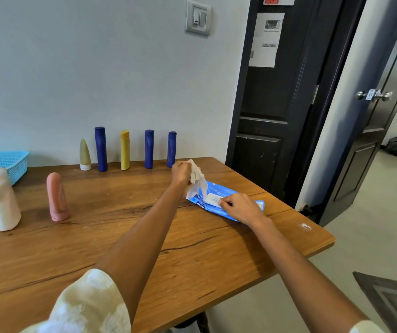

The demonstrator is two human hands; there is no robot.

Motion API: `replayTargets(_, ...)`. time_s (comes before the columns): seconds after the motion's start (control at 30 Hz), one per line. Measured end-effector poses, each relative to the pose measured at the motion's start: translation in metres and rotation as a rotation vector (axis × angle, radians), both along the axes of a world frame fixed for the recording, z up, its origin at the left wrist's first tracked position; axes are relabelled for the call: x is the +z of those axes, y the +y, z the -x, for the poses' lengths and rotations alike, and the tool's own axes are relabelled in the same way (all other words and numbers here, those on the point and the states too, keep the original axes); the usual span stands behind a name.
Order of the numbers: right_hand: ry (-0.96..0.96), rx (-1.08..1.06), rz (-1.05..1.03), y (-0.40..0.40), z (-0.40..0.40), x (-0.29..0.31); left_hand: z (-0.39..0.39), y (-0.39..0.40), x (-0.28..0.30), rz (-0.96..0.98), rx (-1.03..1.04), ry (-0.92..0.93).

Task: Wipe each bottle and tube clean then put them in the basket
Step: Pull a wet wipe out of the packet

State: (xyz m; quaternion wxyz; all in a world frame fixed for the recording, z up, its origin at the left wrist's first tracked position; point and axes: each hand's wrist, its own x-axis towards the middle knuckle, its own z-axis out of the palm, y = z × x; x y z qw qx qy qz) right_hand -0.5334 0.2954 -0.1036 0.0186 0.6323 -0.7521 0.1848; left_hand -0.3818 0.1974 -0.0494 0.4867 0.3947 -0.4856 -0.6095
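left hand (180, 173) gripping a white wipe (195, 181) in curled fingers, holding it raised above the blue wipe pack (226, 200), lower end of the wipe trailing down to the pack's opening. right hand (239, 206) pressing down on the pack, fingers bent, fingertips pinching at the white flap lid (210, 200). pack lying flat on the right part of the wooden table (120, 236), near the far right corner.

standing in a row along the far table edge by the wall, left to right: beige cone-shaped tube (85, 155) on its white cap, tall blue bottle (101, 149), yellow bottle (125, 150), second blue bottle (149, 149), third blue bottle (171, 149). third blue bottle sitting just behind the left hand, close to the raised wipe. all five upright, apart from one another.

nearer on the left: pink tube (57, 197) standing cap-down, and a white bottle (1, 199) with a yellowish top, slightly blurred, tilting a little. light blue mesh basket (12, 162) lying at the far left edge, just behind the white bottle, partly cut off by the frame.

nothing lying between the hands and the bottle row apart from bare wood. dark door (264, 104) standing right of the table, papers taped on it; wall switch (197, 18) above the row.
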Motion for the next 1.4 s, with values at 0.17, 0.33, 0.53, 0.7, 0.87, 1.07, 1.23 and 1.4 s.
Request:
replayTargets(0.17,0.178,-0.088,-0.164,-0.014,-0.010,0.012,-0.002,0.001,-0.002,-0.001,0.015,-0.034)
replayTargets(0.33,0.183,-0.235,-0.114,-0.027,-0.023,0.016,-0.005,0.007,-0.007,0.003,0.006,-0.027)
replayTargets(0.53,0.248,-0.377,-0.064,-0.028,-0.019,0.014,-0.003,0.005,-0.008,0.001,-0.024,-0.064)
replayTargets(0.7,0.064,-0.332,0.097,-0.033,-0.022,0.023,-0.009,0.005,-0.002,-0.001,-0.036,-0.022)
replayTargets(0.87,-0.915,0.118,0.218,-0.027,-0.060,0.051,-0.026,0.006,0.009,-0.006,-0.029,0.004)
replayTargets(1.07,-0.971,0.318,0.157,-0.025,-0.110,0.073,-0.071,0.011,0.026,0.024,0.054,-0.034)
replayTargets(1.23,-1.022,0.247,0.356,-0.036,-0.155,0.092,-0.124,0.018,0.041,0.202,0.033,-0.111)
replayTargets(1.4,-1.231,0.244,0.421,-0.043,-0.199,0.110,-0.185,0.033,0.055,0.408,-0.062,-0.216)
